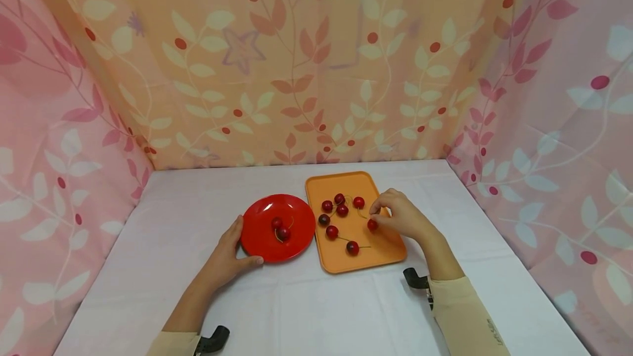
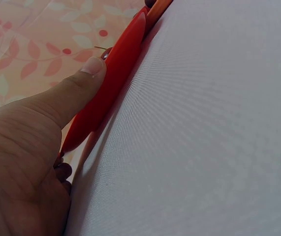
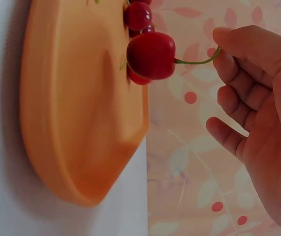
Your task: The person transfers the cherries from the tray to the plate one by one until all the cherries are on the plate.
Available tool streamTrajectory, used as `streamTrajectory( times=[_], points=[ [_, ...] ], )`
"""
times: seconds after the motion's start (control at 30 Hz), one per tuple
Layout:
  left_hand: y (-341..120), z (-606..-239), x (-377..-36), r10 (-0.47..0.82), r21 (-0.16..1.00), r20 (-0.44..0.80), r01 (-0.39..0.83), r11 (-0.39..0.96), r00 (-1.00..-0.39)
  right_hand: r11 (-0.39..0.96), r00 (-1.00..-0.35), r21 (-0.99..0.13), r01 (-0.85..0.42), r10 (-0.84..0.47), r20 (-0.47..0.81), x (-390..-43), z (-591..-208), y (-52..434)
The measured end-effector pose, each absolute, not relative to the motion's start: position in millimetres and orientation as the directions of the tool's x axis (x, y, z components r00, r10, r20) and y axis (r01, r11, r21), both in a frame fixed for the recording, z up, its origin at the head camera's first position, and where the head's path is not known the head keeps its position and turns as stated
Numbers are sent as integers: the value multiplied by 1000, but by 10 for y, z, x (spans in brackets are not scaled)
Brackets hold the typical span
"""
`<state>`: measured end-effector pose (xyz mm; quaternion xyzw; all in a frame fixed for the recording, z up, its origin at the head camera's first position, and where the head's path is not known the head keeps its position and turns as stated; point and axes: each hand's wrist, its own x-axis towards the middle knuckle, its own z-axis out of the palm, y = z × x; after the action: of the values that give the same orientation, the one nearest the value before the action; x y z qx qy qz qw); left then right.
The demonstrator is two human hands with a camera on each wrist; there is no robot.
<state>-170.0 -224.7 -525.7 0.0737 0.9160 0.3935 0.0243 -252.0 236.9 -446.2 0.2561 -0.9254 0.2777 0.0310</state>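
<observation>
By its thin green stem (image 3: pixel 197 62), my right hand (image 1: pixel 399 213) pinches a red cherry (image 3: pixel 151 55) between thumb and forefinger. The cherry hangs over the right part of the orange tray (image 1: pixel 341 261); in the right wrist view the other fingers are loosely bent. Several more cherries (image 1: pixel 342 211) with stems lie on the tray. To its left is a round red plate (image 1: pixel 262 213) bearing two cherries (image 1: pixel 283 234). My left hand (image 1: pixel 228 256) holds the plate's left edge, its thumb (image 2: pixel 78 88) against the near rim in the left wrist view.
A white cloth (image 1: pixel 316 312) covers the table under plate and tray. Floral curtains (image 1: pixel 316 70) hang behind and at both sides. The plate's right rim is close beside the tray's left edge. Black wrist mounts (image 1: pixel 416 279) stick out at both sleeves.
</observation>
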Motion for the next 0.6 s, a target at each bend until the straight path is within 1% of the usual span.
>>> streamTrajectory(
  times=[0.27, 0.6],
  points=[
    [-2246, -5265, -1691, 160, 731, 12, 118, 672, -987, 686, -869, -540, -488, -441, 225, -2487, -4399, 2345],
    [-2241, -5259, -1690, 159, 739, 6, 111, 665, -987, 664, -885, -586, -464, -371, 280, -2475, -4393, 2292]
  ],
)
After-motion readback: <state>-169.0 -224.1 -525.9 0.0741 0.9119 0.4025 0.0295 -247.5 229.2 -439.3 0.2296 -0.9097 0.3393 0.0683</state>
